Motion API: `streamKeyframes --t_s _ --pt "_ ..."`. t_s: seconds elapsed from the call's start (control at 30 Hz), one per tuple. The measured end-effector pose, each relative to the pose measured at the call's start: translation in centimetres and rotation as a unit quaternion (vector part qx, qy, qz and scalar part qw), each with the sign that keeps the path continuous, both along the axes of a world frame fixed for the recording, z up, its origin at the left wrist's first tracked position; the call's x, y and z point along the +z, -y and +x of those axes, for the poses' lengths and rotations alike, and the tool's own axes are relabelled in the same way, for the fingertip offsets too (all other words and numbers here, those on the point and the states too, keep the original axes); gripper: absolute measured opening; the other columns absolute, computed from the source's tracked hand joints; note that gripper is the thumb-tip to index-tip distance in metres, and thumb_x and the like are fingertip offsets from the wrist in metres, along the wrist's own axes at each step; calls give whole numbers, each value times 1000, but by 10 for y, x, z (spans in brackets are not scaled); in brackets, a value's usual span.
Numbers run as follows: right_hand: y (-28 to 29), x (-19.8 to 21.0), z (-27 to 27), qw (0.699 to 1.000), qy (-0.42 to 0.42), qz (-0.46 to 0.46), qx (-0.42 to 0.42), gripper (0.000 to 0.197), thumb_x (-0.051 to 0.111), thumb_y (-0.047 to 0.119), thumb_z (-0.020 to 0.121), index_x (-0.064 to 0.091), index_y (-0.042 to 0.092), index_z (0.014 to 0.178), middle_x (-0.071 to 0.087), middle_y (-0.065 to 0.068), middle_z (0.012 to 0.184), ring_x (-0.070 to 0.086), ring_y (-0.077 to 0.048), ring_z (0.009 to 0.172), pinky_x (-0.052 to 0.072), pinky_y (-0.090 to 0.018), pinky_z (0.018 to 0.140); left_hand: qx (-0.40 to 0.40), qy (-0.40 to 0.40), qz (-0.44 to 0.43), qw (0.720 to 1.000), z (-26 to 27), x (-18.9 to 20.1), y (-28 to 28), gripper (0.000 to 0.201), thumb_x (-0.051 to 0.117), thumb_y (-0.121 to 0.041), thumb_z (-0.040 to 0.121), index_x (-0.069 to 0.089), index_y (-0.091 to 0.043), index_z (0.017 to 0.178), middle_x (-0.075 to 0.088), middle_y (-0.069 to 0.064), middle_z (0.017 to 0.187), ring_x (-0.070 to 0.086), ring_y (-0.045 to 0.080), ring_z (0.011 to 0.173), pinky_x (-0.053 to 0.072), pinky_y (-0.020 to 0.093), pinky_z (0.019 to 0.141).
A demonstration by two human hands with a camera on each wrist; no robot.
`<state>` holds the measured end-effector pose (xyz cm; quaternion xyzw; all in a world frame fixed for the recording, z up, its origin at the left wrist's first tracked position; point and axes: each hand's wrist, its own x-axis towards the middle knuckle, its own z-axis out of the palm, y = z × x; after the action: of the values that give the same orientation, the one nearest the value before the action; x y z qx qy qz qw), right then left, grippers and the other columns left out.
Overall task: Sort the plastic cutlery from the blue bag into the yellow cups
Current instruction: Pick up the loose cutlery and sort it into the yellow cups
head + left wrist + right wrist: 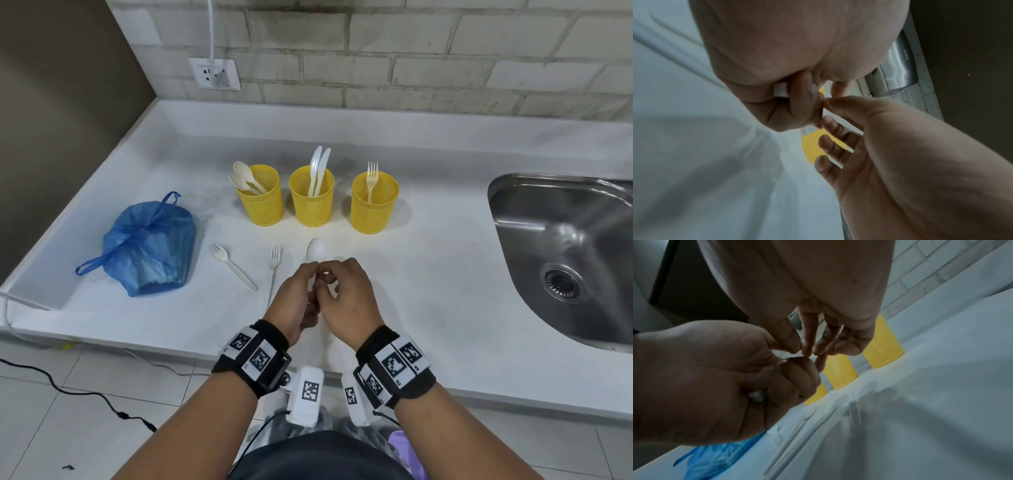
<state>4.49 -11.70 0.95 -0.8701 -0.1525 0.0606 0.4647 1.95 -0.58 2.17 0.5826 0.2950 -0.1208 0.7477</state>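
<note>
three yellow cups (311,197) stand on the surface (445,274): two spoons, two knives, one fork inside. two forks (253,270) lie between the blue bag (150,246) and the hands. left hand (294,301) and right hand (349,301) both pinch one spoon (317,249), handle hidden.

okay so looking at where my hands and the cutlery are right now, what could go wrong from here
Both hands, left hand and right hand, pinch the white spoon by its handle; a fumbled handover could drop it near the counter edge.

The two forks lie loose beside your hands and could get knocked.

The spoon belongs in the left cup, not with the knives.
</note>
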Motion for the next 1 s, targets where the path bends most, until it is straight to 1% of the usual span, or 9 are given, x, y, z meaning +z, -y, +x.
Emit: streamKeyframes --t_s 0.13,0.23,0.3,0.37,0.47,0.63,0.73,0.87,1.0 --pt "-5 0 4 1000 6 1 9 23 61 12 94 66 19 115 52 0 103 52 1 76 36 -4 74 16 2 61 998 -4 -1 -30 24 52 -31 97 42 -19 79 29 -5 58 21 13 47 16 26 46" --pt "-13 -5 10 1000 -12 -18 13 20 62 11 93 66 18 111 52 0 100 51 2 72 35 -14 74 23 2 172 985 -4 -7 -61 21 60 -25 93 48 -17 78 39 -3 59 34 15 48 29 26 48" --pt "-22 -6 14 999 -22 -39 23 17 62 14 93 66 17 110 53 1 99 51 0 73 37 -18 77 3 -9 287 958 -4 -12 -85 19 63 -28 88 52 -15 79 50 -1 67 49 20 60 41 31 58" --pt "-33 -6 18 997 -27 -65 39 15 61 16 93 67 15 107 57 0 96 54 -7 80 43 -25 82 -13 -36 394 918 -2 -16 -107 21 65 -29 88 54 -11 87 57 -2 81 55 21 78 41 32 72" --pt "-56 -2 23 991 -58 -103 65 14 59 22 94 66 15 104 69 -4 94 64 -23 92 52 -34 85 -30 -60 480 875 3 -20 -134 31 67 -28 92 54 -3 105 59 3 97 56 25 95 38 29 79" --pt "-94 2 27 973 -67 -200 90 22 57 33 95 67 14 97 72 -9 103 66 -31 99 55 -36 83 -65 -78 548 830 15 -35 -160 59 73 -44 88 53 2 119 63 19 118 61 35 110 48 36 84" --pt "-110 0 28 957 -69 -264 99 29 55 37 98 62 10 97 68 -14 109 65 -36 104 47 -32 76 -87 -92 570 812 18 -37 -163 68 73 -49 88 49 1 127 59 21 125 61 36 114 49 40 92" --pt "-122 -2 29 942 -74 -312 101 33 54 37 102 62 7 113 63 -15 120 64 -36 111 47 -34 81 -98 -94 571 809 20 -36 -165 60 72 -40 90 48 1 127 61 21 124 62 37 113 50 39 91" --pt "-131 -9 31 936 -102 -324 94 27 54 29 101 61 6 114 61 -16 124 63 -36 113 50 -36 87 -89 -80 554 824 22 -35 -173 46 72 -24 87 51 1 118 65 20 117 64 38 106 53 38 84"
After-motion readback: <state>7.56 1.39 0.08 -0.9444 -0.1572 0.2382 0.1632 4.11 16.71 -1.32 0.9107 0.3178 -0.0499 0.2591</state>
